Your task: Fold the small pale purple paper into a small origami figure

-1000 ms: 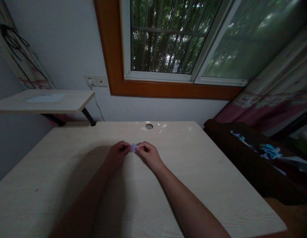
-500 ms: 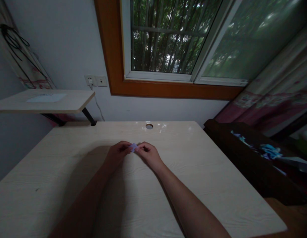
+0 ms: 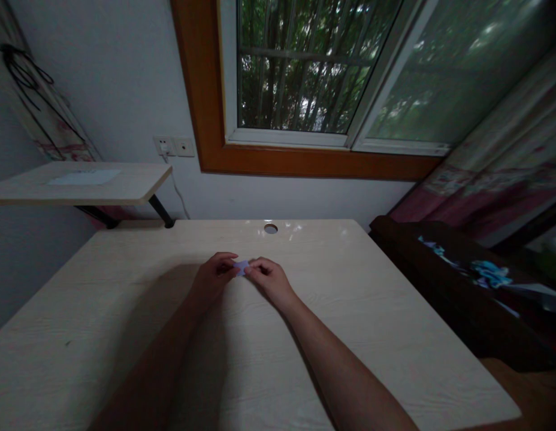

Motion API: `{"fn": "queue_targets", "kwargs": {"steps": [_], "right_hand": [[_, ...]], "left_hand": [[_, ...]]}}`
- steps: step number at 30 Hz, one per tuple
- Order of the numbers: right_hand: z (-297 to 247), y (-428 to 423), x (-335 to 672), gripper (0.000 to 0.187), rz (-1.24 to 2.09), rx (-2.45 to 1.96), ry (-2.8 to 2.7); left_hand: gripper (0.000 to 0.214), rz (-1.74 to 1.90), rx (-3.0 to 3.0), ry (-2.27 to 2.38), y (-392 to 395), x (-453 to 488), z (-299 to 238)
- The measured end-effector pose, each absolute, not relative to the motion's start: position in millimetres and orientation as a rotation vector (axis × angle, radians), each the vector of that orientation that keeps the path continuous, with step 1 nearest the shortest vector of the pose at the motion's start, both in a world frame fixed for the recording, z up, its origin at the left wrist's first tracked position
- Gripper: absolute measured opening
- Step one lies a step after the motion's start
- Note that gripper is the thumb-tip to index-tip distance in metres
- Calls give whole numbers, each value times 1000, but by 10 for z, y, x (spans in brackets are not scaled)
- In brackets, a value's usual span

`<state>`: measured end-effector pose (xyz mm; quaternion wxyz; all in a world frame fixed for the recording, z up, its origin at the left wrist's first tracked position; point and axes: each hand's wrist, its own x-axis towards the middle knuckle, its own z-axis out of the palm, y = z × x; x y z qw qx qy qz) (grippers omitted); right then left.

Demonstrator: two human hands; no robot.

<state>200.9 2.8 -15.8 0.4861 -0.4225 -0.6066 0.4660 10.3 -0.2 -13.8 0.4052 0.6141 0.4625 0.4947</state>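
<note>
A small pale-purple piece, which looks like folded paper, is between my two hands over the desk. My left hand pinches its left side with the thumb, while the index finger is lifted a little above it. On the other side, the fingertips of my right hand are closed on the piece's right edge. The fingertips cover parts of it, so its full shape is hidden.
A raised shelf with a white sheet stands at the desk's back left. Near the back edge is a round cable hole. To the right, dark furniture carries a blue crumpled thing. A window is behind.
My left index finger has lifted slightly away from the purple piece, which shows more of its left part and has tilted a little. My right hand has stayed nearly still.
</note>
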Motion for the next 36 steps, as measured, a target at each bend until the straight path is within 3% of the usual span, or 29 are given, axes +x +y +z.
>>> {"fn": "queue_targets", "kwargs": {"steps": [36], "right_hand": [[-113,9,2004,19,1165,-1022,-1502]], "left_hand": [[28,1034,1583,1303,-30,85,13]]}}
